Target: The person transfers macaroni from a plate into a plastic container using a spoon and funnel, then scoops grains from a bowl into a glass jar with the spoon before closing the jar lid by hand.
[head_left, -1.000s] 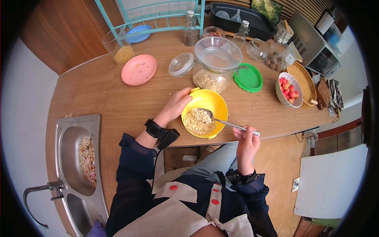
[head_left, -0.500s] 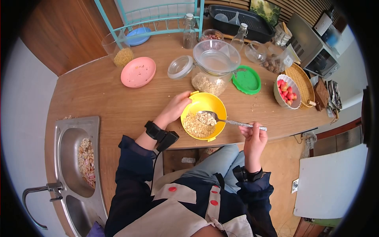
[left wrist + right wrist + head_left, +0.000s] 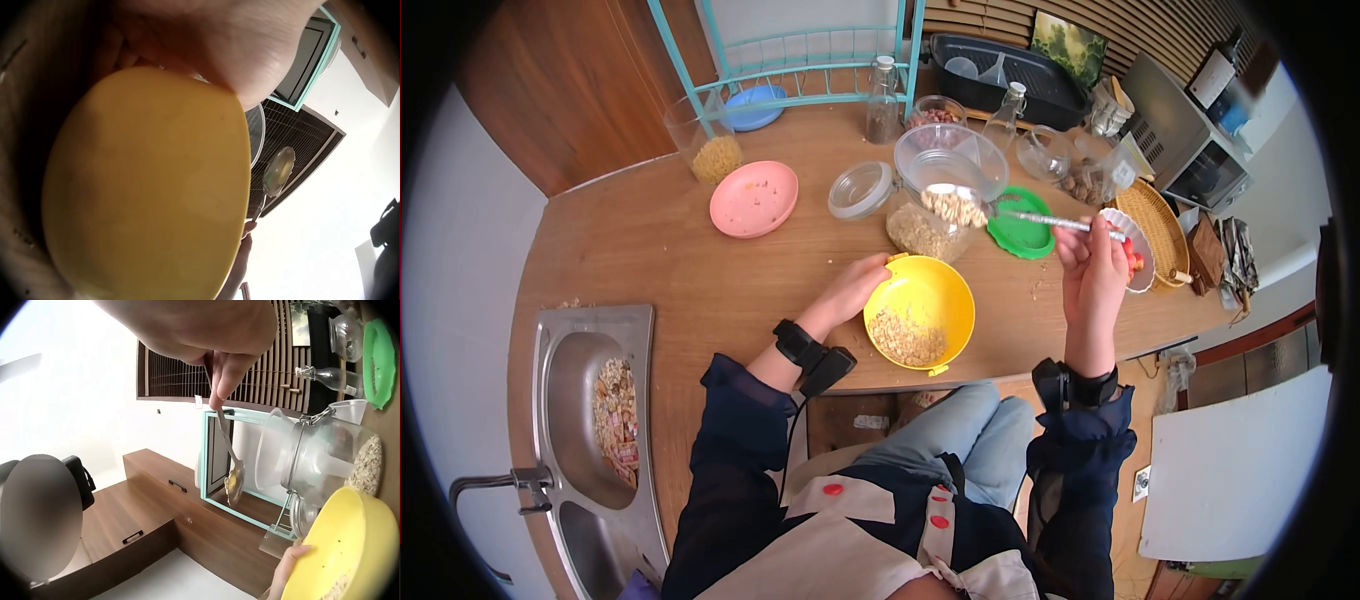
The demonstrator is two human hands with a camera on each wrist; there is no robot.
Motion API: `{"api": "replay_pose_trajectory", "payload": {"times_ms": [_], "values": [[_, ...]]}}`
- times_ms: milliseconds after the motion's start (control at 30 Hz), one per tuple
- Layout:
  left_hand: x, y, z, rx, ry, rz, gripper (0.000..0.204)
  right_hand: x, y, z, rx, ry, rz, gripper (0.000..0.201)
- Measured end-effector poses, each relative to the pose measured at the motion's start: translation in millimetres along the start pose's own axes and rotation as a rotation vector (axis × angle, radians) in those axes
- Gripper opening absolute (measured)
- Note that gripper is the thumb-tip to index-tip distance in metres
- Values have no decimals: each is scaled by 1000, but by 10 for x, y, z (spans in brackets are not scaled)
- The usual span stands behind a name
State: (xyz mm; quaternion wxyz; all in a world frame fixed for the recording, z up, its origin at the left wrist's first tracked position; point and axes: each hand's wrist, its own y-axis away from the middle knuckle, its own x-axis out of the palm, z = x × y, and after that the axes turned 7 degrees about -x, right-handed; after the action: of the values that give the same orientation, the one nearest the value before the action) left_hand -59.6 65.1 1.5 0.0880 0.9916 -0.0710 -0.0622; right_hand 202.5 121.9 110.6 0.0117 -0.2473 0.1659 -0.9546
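Note:
My left hand [image 3: 850, 292] grips a yellow bowl [image 3: 940, 290] by its left rim, thumb over the edge. Some rolled oats [image 3: 908, 338] lie in the bottom of the bowl. In the left wrist view the bowl's outer side [image 3: 150, 181] fills much of the picture. My right hand [image 3: 1094, 275] pinches the handle of a metal spoon [image 3: 1045, 219], raised over the counter. Its bowl is heaped with oats [image 3: 953, 207] and overlaps the clear funnel [image 3: 950, 150] in the head view. That funnel sits in a glass jar [image 3: 337, 453] partly filled with oats.
Close to the jar are a glass lid [image 3: 860, 190] and a green lid [image 3: 1020, 235]. A pink plate [image 3: 753, 200] lies on the left. Red fruit in a white bowl [image 3: 1142, 283] stands partly behind my right hand. The sink [image 3: 585, 430] is at the left.
My right hand has lifted the spoon out of the yellow bowl with a heap of oats, moving up and right. My left hand still holds the bowl, where fewer oats show.

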Motion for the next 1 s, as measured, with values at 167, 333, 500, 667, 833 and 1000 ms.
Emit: {"api": "replay_pose_trajectory", "payload": {"times_ms": [167, 333, 500, 667, 833, 1000], "values": [[29, -9, 27, 2, 65, -4, 32, 102, -338, -67, -65, 8, -9, 23], [41, -9, 48, 25, 82, -13, 32, 162, -419, -151, -64, 18, -4, 26], [22, -15, 47, 24, 62, 6, 32, 117, -450, -184, -62, 37, 0, 27], [31, 0, 25, 28, 76, 7, 32, 104, -434, -161, -76, 52, 12, 29], [44, 30, -31, 20, 81, -2, 32, 109, -398, -123, -87, 70, 14, 29], [40, 32, -28, 26, 78, -7, 33, 118, -397, -99, -88, 76, 15, 30]]}}
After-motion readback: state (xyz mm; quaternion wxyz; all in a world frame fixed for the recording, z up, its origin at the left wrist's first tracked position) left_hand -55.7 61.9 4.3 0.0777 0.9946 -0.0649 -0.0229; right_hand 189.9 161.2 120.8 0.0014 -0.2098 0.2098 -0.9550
